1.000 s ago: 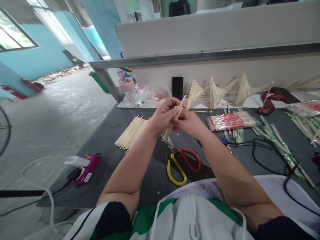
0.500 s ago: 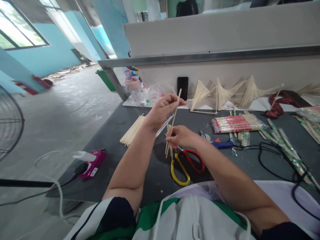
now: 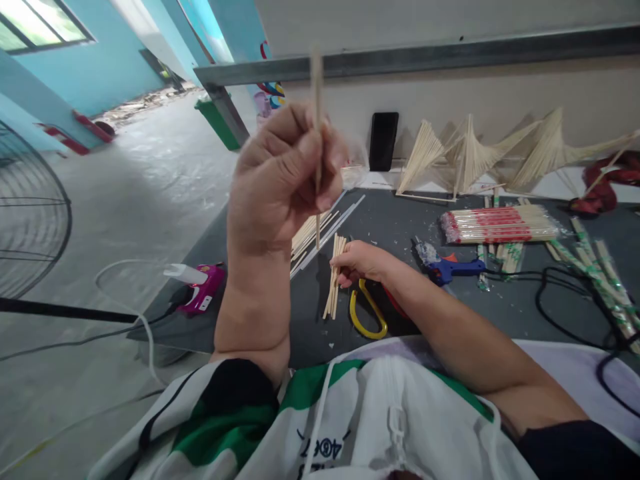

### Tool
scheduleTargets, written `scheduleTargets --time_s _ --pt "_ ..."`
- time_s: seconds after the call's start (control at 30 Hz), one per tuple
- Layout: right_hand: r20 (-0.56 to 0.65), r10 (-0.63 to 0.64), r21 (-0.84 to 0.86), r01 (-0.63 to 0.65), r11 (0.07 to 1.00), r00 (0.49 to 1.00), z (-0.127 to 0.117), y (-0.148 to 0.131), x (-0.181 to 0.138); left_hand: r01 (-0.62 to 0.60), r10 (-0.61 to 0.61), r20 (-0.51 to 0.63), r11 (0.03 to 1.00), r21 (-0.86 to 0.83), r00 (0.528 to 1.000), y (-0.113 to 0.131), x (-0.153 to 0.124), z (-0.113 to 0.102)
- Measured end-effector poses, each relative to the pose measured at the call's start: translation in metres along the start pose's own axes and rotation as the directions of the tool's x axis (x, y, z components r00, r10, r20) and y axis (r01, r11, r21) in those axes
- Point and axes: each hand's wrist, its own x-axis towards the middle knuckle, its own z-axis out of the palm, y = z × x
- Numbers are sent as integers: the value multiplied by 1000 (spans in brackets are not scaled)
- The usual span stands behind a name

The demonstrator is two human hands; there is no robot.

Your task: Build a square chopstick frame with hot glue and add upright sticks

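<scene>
Our left grip (image 3: pixel 287 170) is pinched on a single stick (image 3: pixel 317 113), raised above the counter (image 3: pixel 300 343) and out beyond the left side of the scissors (image 3: pixel 354 313). The stick's long axis runs nearly upright, its upper end blurred and its lower end pointing down. Our right grip (image 3: pixel 361 260) is closed on a small bundle (image 3: pixel 332 293) just left of the scissors, the sticks leaning with their tops slightly right, so they run close to parallel with the raised stick. From the left grip, the bundle lies lower and to the right; the right hand is the nearer to the scissors. The pile (image 3: pixel 313 237) slants farther back and left of the scissors, partly behind our left forearm. Right of the scissors lies the glue gun (image 3: pixel 457 267), with the packet (image 3: pixel 500 224) beyond it and the twisted lattice (image 3: pixel 470 163) behind them.
</scene>
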Motion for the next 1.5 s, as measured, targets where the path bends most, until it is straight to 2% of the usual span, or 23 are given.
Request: scheduleTargets --time_s 0.07,0.17,0.2,0.27,0.3,0.37,0.4,0.47,0.53,0.6,0.83,0.93,1.1,1.17,1.3,1.37,1.43,1.5 --pt "16 48 -40 -47 998 999 -1 4 3 153 -157 38 984 94 987 -8 -6 2" --pt "4 44 -272 -42 961 999 -6 -2 -3 384 -413 65 886 259 909 -30 -16 -8" --pt "-17 28 -399 -32 916 999 -9 -7 -8 426 -464 61 852 305 884 -39 -19 -13" --pt "-103 -22 -640 -49 767 994 -16 -17 -23 470 -517 30 800 374 856 -55 -27 -25" --pt "-169 -35 -730 -101 676 985 -20 -20 -31 486 -535 10 775 403 845 -62 -31 -30" --pt "-281 -175 -846 -158 510 944 -28 -21 -50 494 -540 -51 723 483 840 -75 -40 -40" --pt "-317 -258 -889 -191 415 913 -32 -17 -58 482 -525 -78 700 527 848 -80 -45 -44" --pt "-356 -284 -923 -287 256 890 -36 -3 -72 443 -474 -117 667 598 872 -89 -53 -48" --pt "-387 -238 -920 -356 163 891 -35 14 -81 412 -425 -143 651 637 894 -97 -60 -49" --pt "-405 -222 -914 -383 134 887 -31 29 -87 395 -398 -158 633 665 904 -101 -66 -47" --pt "-411 -350 -912 -371 177 842 -17 55 -91 353 -366 -156 568 744 918 -98 -75 -37" --pt "-392 -358 -919 -343 196 847 -10 62 -91 363 -365 -174 551 751 914 -97 -78 -38" --pt "-342 -354 -939 -300 171 871 -5 67 -84 391 -368 -206 551 737 907 -105 -82 -44" --pt "-387 -352 -915 -306 263 852 -10 68 -80 402 -363 -222 556 728 905 -108 -83 -47" --pt "-509 -336 -776 -254 578 792 -32 69 -77 446 -365 -276 562 696 889 -109 -81 -48" --pt "-569 -361 -691 -191 697 739 -41 70 -78 475 -366 -308 589 654 878 -108 -79 -48" --pt "-619 -434 -621 -70 781 654 -47 70 -82 498 -366 -337 633 593 867 -109 -78 -47" --pt "-639 -513 -538 144 831 573 -48 68 -87 516 -374 -358 678 524 855 -111 -78 -47"
